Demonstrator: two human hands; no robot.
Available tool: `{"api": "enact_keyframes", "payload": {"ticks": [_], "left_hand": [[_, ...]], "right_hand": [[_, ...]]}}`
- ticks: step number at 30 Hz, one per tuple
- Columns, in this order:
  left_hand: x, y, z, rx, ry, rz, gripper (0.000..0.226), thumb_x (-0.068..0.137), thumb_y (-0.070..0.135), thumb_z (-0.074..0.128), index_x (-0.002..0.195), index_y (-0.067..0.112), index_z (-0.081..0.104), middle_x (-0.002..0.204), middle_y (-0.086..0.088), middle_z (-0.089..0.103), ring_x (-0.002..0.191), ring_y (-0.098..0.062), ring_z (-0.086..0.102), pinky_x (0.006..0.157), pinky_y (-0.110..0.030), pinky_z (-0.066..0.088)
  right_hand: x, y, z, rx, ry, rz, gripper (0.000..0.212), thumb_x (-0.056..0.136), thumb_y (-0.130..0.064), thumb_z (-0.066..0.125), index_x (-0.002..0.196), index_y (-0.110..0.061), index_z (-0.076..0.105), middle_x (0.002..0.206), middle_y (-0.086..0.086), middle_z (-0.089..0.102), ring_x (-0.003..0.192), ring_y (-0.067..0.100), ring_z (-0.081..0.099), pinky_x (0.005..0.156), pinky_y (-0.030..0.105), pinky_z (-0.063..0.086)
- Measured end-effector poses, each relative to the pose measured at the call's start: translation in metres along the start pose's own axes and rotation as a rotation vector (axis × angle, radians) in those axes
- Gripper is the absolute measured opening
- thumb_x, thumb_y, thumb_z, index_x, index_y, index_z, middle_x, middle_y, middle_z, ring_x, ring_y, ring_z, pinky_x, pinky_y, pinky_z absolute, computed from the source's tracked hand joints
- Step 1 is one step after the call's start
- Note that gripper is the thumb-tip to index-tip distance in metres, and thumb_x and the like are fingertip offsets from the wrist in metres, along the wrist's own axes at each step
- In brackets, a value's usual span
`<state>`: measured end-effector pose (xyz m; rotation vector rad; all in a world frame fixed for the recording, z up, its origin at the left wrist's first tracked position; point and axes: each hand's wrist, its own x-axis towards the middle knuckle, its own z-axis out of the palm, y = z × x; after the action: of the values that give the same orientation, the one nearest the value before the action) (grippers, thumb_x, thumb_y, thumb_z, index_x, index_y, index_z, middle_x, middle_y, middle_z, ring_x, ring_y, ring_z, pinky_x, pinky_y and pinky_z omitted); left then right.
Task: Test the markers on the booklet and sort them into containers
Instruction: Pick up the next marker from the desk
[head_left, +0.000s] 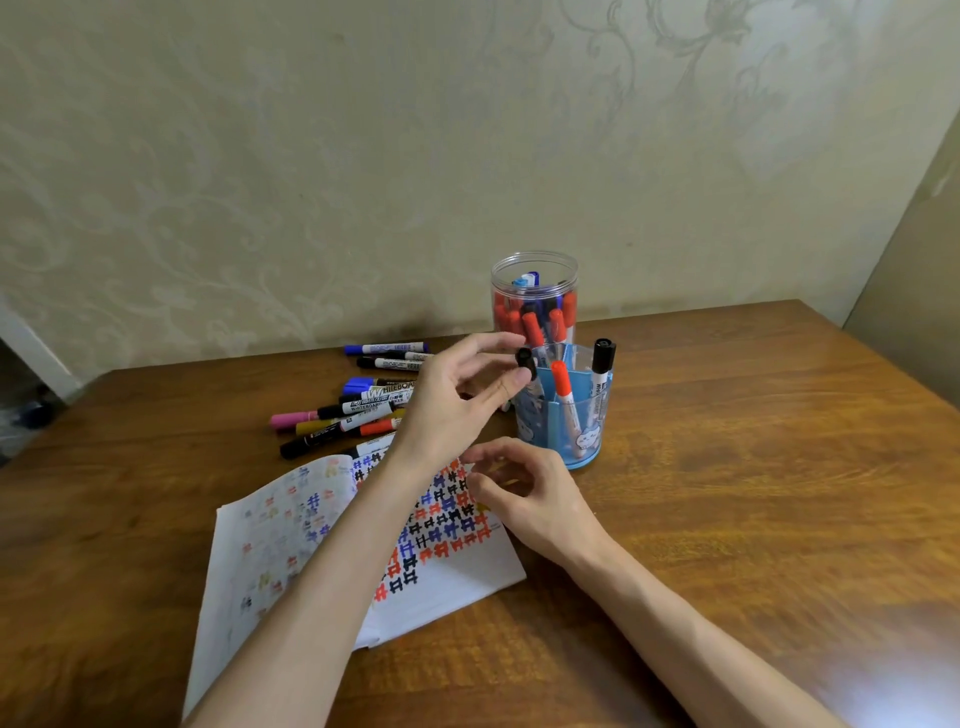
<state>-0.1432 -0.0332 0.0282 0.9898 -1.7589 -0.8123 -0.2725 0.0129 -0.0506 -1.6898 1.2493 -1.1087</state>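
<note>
An open booklet (441, 587) lies on the wooden table, its right page covered in red, blue and black test marks. Behind it stands a blue divided holder (587, 441) with a red-capped marker (563, 395) and two black-capped markers in it. A clear jar (535, 270) further back holds several red and blue markers. My left hand (452, 395) is raised beside the holder with its fingers spread. Its thumb tip is at the cap of one black marker (525, 361), which stands in the holder. My right hand (524, 499) hovers over the booklet's right edge, fingers loosely curled, holding nothing that I can see.
A heap of loose markers (353, 410) in blue, black, pink, yellow and red lies left of the holder, behind the booklet. A papered wall (311, 182) runs close behind the table. Bare wood (753, 467) stretches to the right.
</note>
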Motion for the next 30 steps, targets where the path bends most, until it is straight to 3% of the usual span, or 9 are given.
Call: {"api": "enact_keyframes", "payload": {"ticks": [5,11,14,17,21,30], "left_hand": [[-0.012,-0.014,-0.020,0.015,0.060,-0.009,0.036,0.095,0.016,0.072,0.130,0.023,0.067,0.119,0.012,0.074,0.118,-0.002,0.065,0.089,-0.021,0.055],[-0.048,-0.068,-0.083,0.228,0.283,-0.246,0.031,0.094,0.019,0.073,0.124,0.025,0.069,0.110,0.014,0.072,0.104,0.001,0.067,0.088,-0.021,0.055],[-0.063,-0.091,-0.100,0.395,0.339,-0.393,0.036,0.092,0.016,0.076,0.124,0.028,0.067,0.112,0.015,0.067,0.107,-0.003,0.060,0.085,-0.024,0.050],[-0.068,-0.104,-0.105,0.490,0.328,-0.499,0.035,0.091,0.024,0.077,0.124,0.032,0.066,0.118,0.015,0.063,0.119,-0.009,0.053,0.101,-0.040,0.049],[-0.063,-0.109,-0.108,0.505,0.284,-0.609,0.032,0.092,0.034,0.074,0.123,0.036,0.067,0.132,0.010,0.062,0.124,-0.012,0.051,0.100,-0.039,0.048],[-0.060,-0.108,-0.103,0.510,0.300,-0.680,0.024,0.087,0.037,0.078,0.107,0.040,0.064,0.129,0.007,0.059,0.126,-0.017,0.051,0.104,-0.046,0.048]], "right_hand": [[0.000,0.000,0.000,0.001,-0.002,0.008,0.017,0.097,-0.027,0.072,0.114,-0.028,0.075,0.101,-0.012,0.075,0.090,0.006,0.073,0.085,0.032,0.063],[-0.002,-0.003,0.003,0.007,-0.046,0.025,0.017,0.098,-0.026,0.072,0.114,-0.031,0.074,0.105,-0.014,0.073,0.094,0.003,0.071,0.082,0.025,0.062],[-0.002,-0.003,0.005,0.000,-0.059,0.031,0.017,0.098,-0.027,0.072,0.114,-0.032,0.074,0.105,-0.013,0.073,0.095,0.003,0.071,0.083,0.024,0.062],[-0.003,-0.004,0.006,-0.002,-0.058,0.026,0.016,0.097,-0.027,0.073,0.112,-0.031,0.075,0.103,-0.013,0.074,0.092,0.004,0.072,0.079,0.022,0.061],[-0.003,-0.004,0.004,0.016,-0.061,0.025,0.016,0.097,-0.024,0.073,0.112,-0.028,0.076,0.102,-0.012,0.075,0.089,0.002,0.072,0.074,0.017,0.058],[-0.002,-0.003,0.004,0.008,-0.065,0.023,0.017,0.097,-0.024,0.073,0.113,-0.028,0.076,0.103,-0.011,0.075,0.093,0.001,0.071,0.077,0.018,0.059]]}}
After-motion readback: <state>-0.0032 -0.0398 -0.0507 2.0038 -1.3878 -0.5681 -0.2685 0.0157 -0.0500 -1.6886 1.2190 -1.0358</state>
